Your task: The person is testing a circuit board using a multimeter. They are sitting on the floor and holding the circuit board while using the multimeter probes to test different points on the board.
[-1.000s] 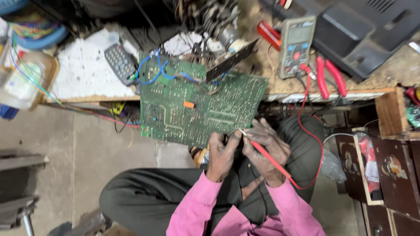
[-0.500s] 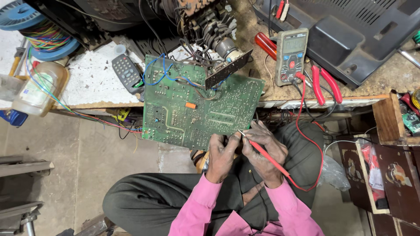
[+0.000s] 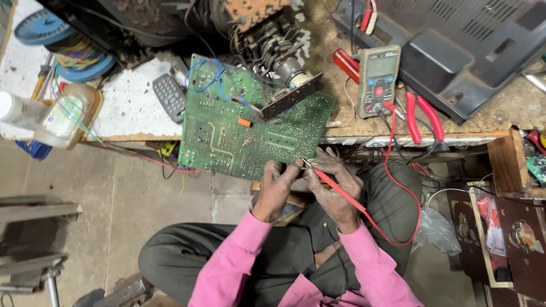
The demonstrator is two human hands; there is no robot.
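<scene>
The board (image 3: 250, 133) is green with an orange part. The probe (image 3: 341, 193) is red, the sleeves (image 3: 227, 267) pink, the pliers (image 3: 424, 116) red-handled.

A: The left hand (image 3: 277, 190) covers the circuit board's (image 3: 244, 128) near edge, so any second probe there is hidden.

B: The red probe's (image 3: 335, 190) tip is too small to place on a solder point. The black casing (image 3: 455, 51) runs off the far right edge.

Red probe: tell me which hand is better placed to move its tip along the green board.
Right. The right hand holds the red probe, its tip at the green circuit board near edge; the left hand grips that edge.
</scene>
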